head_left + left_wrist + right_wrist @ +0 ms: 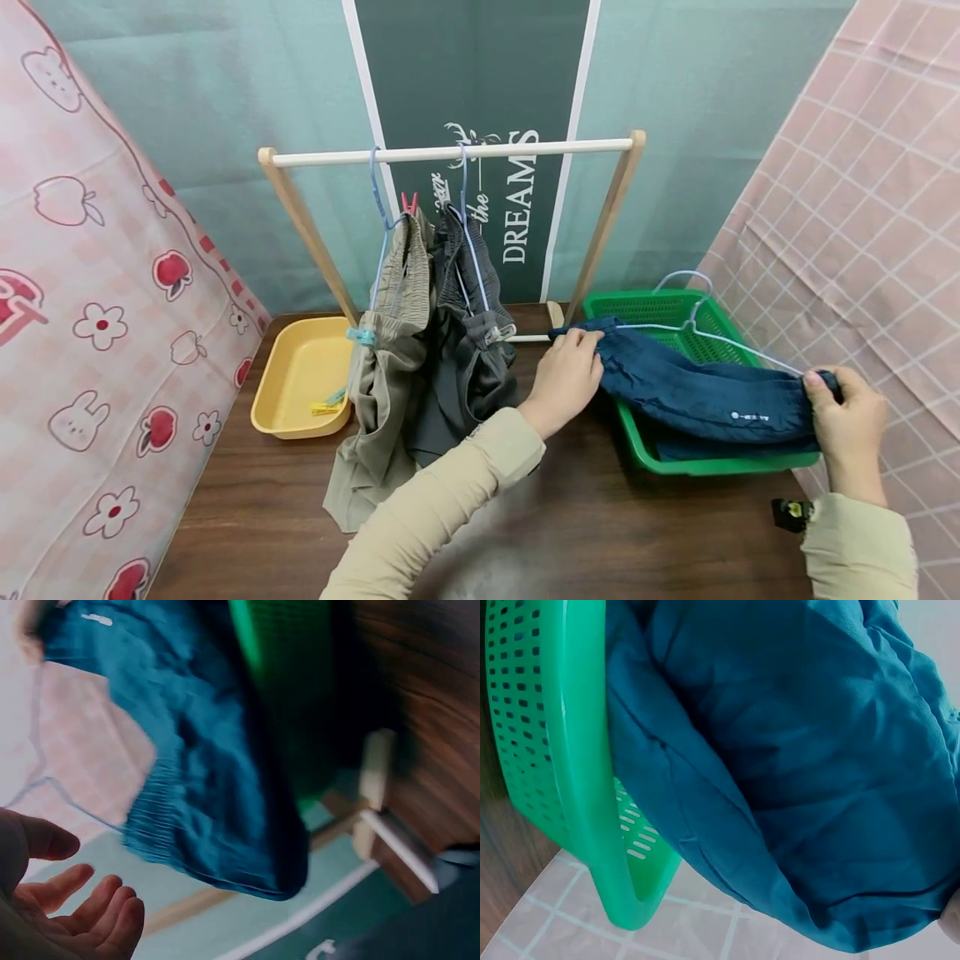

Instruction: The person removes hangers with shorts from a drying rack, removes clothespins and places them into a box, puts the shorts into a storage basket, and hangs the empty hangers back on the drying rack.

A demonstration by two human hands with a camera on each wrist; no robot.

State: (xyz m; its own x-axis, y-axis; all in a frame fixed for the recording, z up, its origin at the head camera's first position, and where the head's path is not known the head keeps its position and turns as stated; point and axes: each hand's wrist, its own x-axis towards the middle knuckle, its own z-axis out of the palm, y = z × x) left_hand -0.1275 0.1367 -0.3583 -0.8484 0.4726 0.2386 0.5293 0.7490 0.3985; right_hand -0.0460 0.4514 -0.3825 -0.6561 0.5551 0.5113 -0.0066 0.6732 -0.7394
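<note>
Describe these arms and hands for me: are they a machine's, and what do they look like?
They are a person's: the left hand and right hand are bare, without gloves. The left sleeve and right sleeve are pale cream, the left one wrinkled along the forearm. Beside the right wrist is a small black device with a yellow-green patch.

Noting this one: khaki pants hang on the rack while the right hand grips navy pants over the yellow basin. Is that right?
Not quite: the container is wrong. The head view shows the right hand gripping the navy pants over the green basket. The khaki pants do hang on the rack.
</note>
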